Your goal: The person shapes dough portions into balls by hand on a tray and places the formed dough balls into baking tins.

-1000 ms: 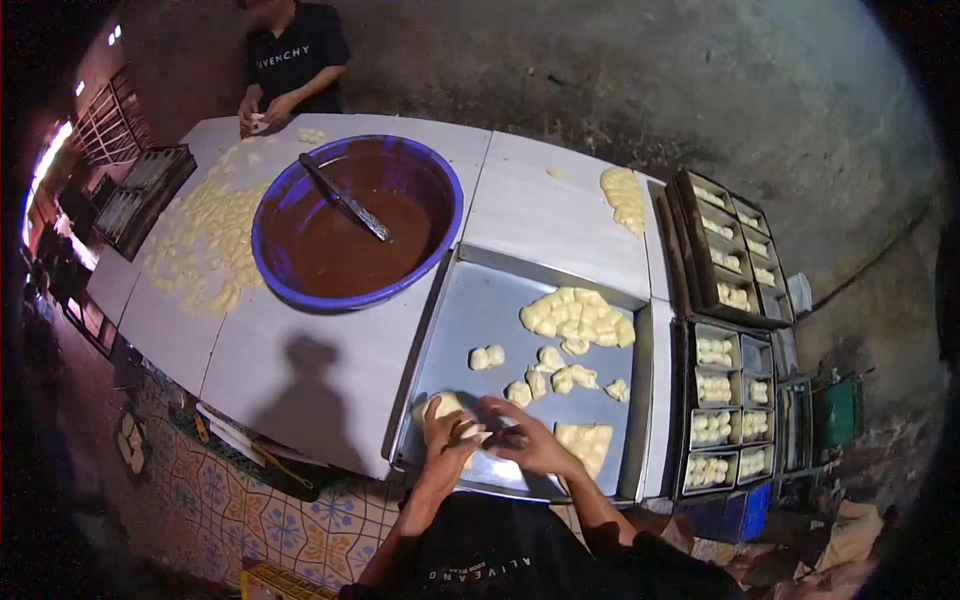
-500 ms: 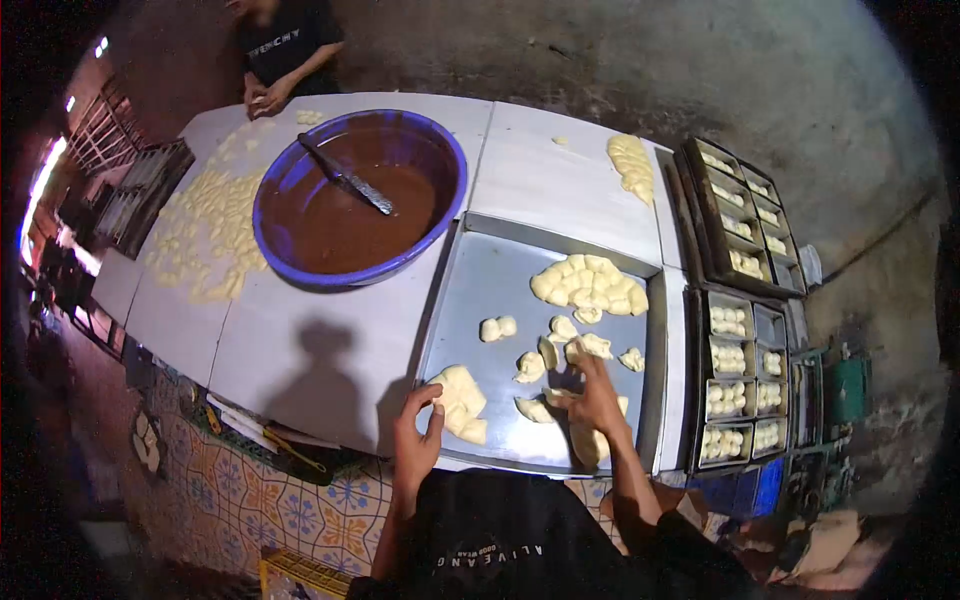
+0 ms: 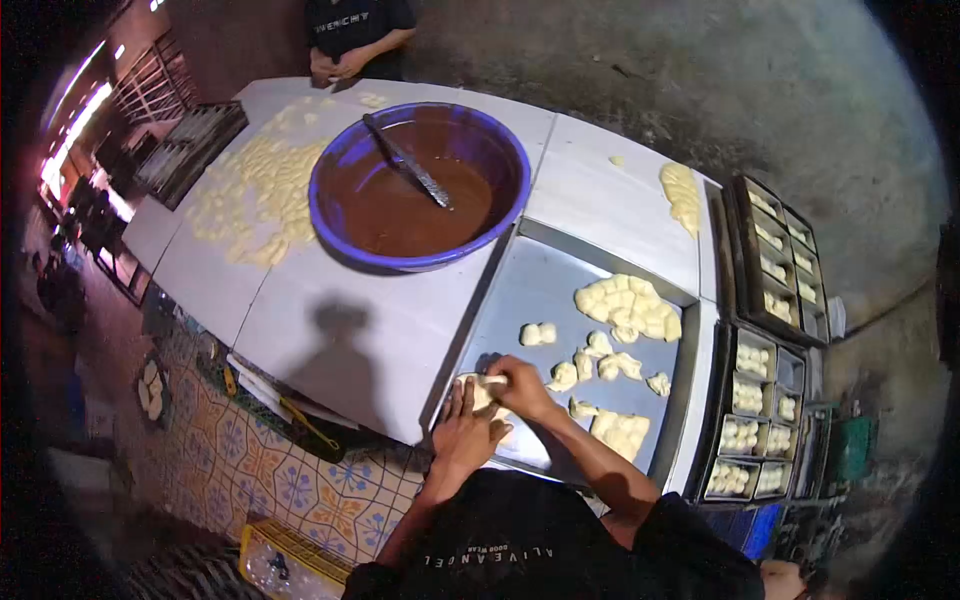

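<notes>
At the near left corner of the big metal tray (image 3: 500, 290), both hands are on a flat piece of dough (image 3: 485, 397). My left hand (image 3: 466, 438) lies on it with the fingers stretched out, pressing it down. Curled over the dough's far right edge, my right hand (image 3: 525, 388) pinches it; the fingertips are partly hidden. Several small torn dough pieces (image 3: 620, 366) lie to the right. A larger dough slab (image 3: 622, 434) is near the tray's front. Farther back sit a cluster of dough balls (image 3: 630, 305) and a small pair of dough balls (image 3: 538, 334).
A purple basin (image 3: 318, 215) of brown filling holds a dark-handled spatula (image 3: 410, 162). Many dough pieces (image 3: 255, 195) cover the table's far left, near a person (image 3: 358, 45). Partitioned pans (image 3: 738, 435) of dough stand on the right. Another dough slab (image 3: 681, 198) lies at the back.
My right hand has moved left from the small pieces to the flat dough. My left hand has gone from the dough's edge to lying on top. The view has shifted.
</notes>
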